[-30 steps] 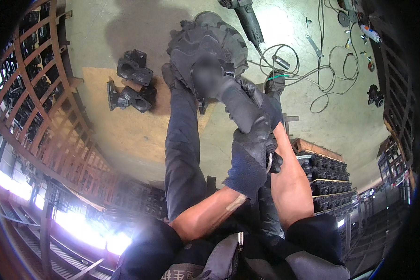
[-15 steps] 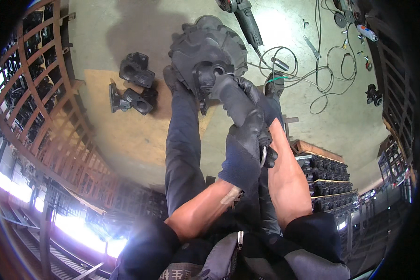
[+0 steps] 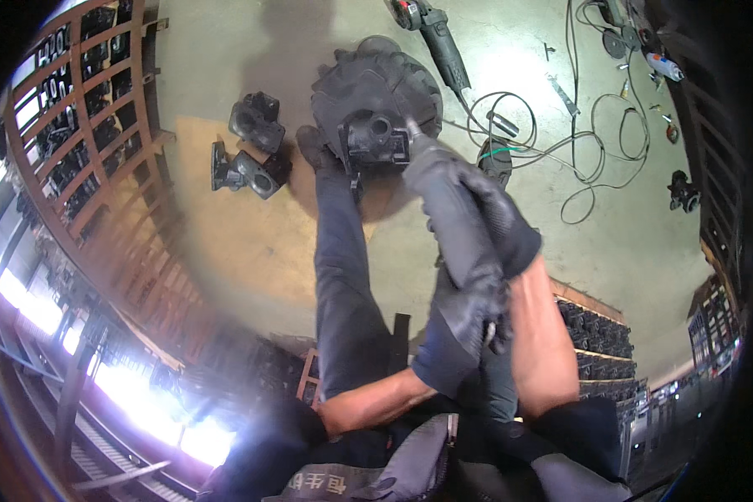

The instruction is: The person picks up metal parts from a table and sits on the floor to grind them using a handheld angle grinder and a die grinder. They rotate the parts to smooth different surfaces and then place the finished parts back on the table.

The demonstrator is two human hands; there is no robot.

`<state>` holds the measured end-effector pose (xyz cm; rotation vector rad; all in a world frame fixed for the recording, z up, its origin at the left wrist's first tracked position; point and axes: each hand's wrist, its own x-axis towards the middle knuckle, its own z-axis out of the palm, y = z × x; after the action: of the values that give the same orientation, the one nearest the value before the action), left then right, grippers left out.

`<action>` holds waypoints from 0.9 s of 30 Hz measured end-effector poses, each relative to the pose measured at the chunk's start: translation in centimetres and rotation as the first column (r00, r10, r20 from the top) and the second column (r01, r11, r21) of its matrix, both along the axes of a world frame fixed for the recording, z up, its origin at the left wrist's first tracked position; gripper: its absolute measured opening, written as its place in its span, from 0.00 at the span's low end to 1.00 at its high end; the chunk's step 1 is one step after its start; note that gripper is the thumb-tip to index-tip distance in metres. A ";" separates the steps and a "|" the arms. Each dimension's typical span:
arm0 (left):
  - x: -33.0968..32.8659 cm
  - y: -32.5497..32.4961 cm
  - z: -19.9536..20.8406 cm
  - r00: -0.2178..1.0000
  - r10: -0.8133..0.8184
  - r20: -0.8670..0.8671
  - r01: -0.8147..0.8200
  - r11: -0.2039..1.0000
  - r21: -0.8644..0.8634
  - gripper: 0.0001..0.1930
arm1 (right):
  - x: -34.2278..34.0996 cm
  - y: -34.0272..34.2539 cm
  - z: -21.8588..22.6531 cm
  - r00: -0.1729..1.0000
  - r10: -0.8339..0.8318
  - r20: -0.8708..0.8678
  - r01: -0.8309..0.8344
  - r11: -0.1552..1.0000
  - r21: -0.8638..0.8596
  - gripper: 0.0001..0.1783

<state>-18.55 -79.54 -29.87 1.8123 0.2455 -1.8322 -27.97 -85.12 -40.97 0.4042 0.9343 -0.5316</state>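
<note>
Hands (image 3: 498, 213) could cross the tan sheet (image 3: 247, 238); looped cables (image 3: 552, 153) obstruct farther right.

Pale lettering (image 3: 320, 483) on dark jacket (image 3: 406, 464)

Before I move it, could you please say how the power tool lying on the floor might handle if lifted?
The power tool likely feels heavy and stiff, given its thick, rigid-looking body. Its cord may drag, since it trails in loose loops.
</note>
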 end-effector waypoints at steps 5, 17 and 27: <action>-6.0 3.5 -1.8 0.970 -0.011 -0.242 0.000 0.999 -0.048 0.24 | -5.5 0.7 1.7 0.997 -0.053 0.060 0.054 0.998 -0.021 0.30; 15.4 -4.4 -22.5 0.326 -0.102 0.940 0.647 0.749 -0.143 0.21 | -15.9 -1.3 -17.6 0.460 0.117 -0.880 -0.663 0.704 -0.254 0.31; 19.7 -3.2 -31.2 0.695 -0.156 0.702 0.568 0.717 -0.403 0.17 | -18.4 -7.2 -35.7 -0.025 -0.118 -0.993 -0.868 0.494 -0.037 0.38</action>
<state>1.15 -82.69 -61.09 1.9358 -0.9515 -1.1826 -46.40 -92.36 -76.69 -1.3290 1.9542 -0.4338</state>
